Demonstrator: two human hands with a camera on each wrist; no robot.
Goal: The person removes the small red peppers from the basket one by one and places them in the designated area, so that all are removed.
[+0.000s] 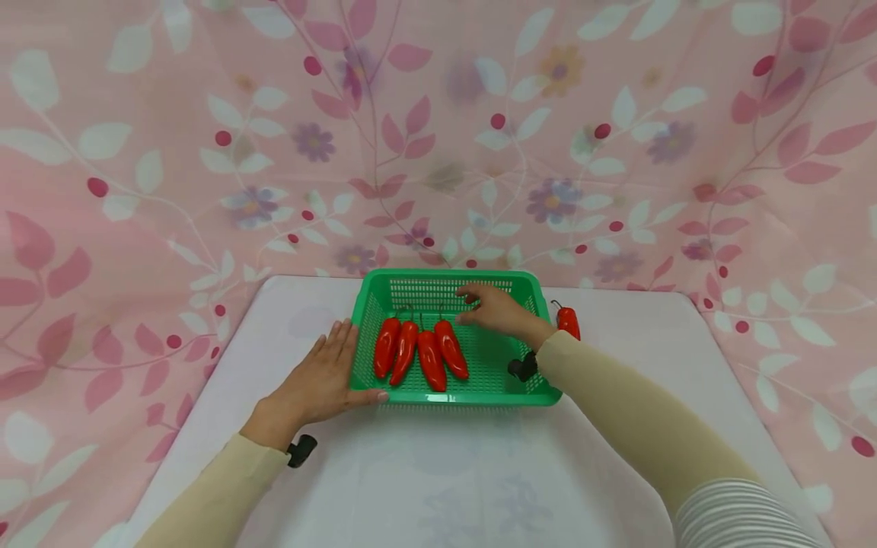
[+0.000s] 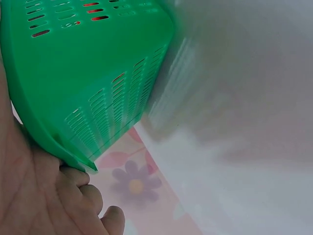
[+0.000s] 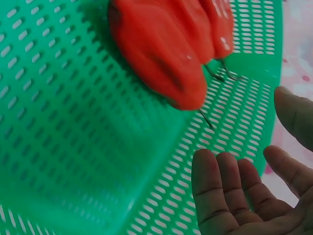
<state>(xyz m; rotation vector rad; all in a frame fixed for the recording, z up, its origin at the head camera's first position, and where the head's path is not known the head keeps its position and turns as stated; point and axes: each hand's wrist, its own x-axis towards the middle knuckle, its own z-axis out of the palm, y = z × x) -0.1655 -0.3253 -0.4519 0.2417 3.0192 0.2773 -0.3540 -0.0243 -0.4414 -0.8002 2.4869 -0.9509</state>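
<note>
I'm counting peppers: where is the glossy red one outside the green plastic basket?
In the head view, the red pepper lies on the white table, just right of the green basket, beyond the beige right sleeve.

Person on the near side, 2 arms in sight. Left sleeve (image 1: 219, 487): plain beige, close-fitting, faintly creased, cuff edge slightly uneven at the wrist. Left hand (image 1: 322, 380) bare. Right sleeve (image 1: 637, 411): same plain beige, smooth along the forearm. Near right, around the elbow, it meets a banded sleeve (image 1: 740, 514), pale grey-white; fine bands run across the arm, ribbing or stripes, can't tell which. Right hand (image 1: 500, 308) bare. 2 small black wrist pieces, 1 per arm: left wrist piece (image 1: 301, 450) stubby, rounded; right wrist piece (image 1: 524, 367) similar.
</note>
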